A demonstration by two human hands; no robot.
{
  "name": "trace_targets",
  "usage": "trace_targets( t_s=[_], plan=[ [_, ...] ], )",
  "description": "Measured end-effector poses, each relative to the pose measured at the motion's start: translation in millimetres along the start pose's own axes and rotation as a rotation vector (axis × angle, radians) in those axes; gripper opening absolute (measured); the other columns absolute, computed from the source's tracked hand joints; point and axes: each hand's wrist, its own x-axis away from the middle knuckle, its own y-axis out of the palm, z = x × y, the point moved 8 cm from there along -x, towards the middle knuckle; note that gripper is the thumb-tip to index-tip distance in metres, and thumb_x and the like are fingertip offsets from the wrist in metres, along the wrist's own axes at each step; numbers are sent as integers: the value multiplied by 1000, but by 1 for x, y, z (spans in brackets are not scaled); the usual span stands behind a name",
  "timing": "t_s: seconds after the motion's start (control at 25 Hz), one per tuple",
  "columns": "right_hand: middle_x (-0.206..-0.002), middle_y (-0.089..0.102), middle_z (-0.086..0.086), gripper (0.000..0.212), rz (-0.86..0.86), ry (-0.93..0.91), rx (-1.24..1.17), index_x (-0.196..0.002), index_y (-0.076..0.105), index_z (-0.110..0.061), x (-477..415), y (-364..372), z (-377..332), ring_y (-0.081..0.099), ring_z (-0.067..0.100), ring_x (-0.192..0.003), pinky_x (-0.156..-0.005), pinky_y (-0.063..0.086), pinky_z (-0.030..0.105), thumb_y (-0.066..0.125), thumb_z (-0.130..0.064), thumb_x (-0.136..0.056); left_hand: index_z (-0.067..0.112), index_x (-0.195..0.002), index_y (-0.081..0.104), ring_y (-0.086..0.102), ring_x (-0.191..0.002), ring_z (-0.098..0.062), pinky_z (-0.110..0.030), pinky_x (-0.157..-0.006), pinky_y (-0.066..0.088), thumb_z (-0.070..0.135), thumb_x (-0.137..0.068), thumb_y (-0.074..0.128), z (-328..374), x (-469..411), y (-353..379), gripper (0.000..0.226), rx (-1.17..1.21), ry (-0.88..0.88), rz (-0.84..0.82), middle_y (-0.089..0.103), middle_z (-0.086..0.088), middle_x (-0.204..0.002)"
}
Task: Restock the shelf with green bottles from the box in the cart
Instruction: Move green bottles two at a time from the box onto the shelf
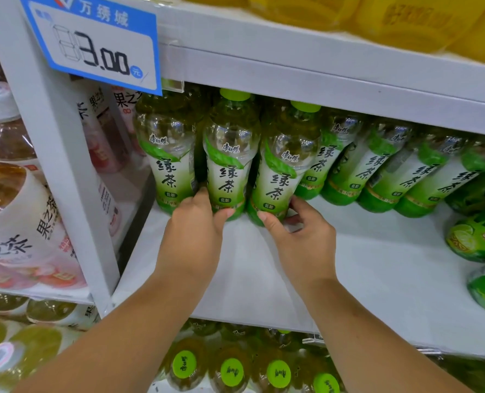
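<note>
The left hand (193, 236) and the right hand (303, 242) are bare, with short, trimmed thumbnails. The left forearm (116, 336) and the right forearm (377, 341) are bare too, uncovered all the way down to the bottom edge of the view. Any clothing lies out of sight.

Single head view, close, facing forward and slightly down into white shelf (349, 268); forearms enter from bottom.
</note>
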Motion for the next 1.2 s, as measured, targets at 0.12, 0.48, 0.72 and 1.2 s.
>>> trace_targets(
  t_s=[0.12, 0.48, 0.72, 1.2],
  plan=[
    [-90, 71, -17, 35, 10, -12, 19, -109, 73, -28, -1, 0, 0, 65, 4, -81, -70, 47, 9, 80, -43, -78, 9, -107, 62, 62, -82, -28, -30, -64, 39, 42, -92, 61, -2, 3, -1, 36, 86, -18, 12, 65, -9, -87],
    [-92, 71, -20, 37, 16, -17, -11, -112, 72, -30, 0, -2, -2, 64, 3, -81, -70, 45, 6, 81, -41, -78, 9, -125, 56, 63, -96, -26, -44, -85, 52, 40, -89, 70, -5, 7, -9, 49, 241, -145, 16, 67, -1, -86],
    [-99, 69, -22, 41, -33, 83, -8, -121, 66, -32, 5, 1, -3, 63, 5, -81, -72, 49, 14, 77, -39, -83, 11, -127, 60, 61, -108, -23, -26, -80, 41, 38, -92, 63, -18, 10, -14, 45, 295, -249, -145, 68, -2, -114],
    [-130, 62, 2, 42, -246, 660, -25, -125, 60, -24, 129, -47, -59, 59, 24, -117, -107, 44, 47, 51, -52, -94, 16, -135, 56, 54, -121, -29, -40, -102, 43, 59, -93, 43, -1, 100, -83, 61, 221, -286, -650, 58, -6, -137]
  ],
)
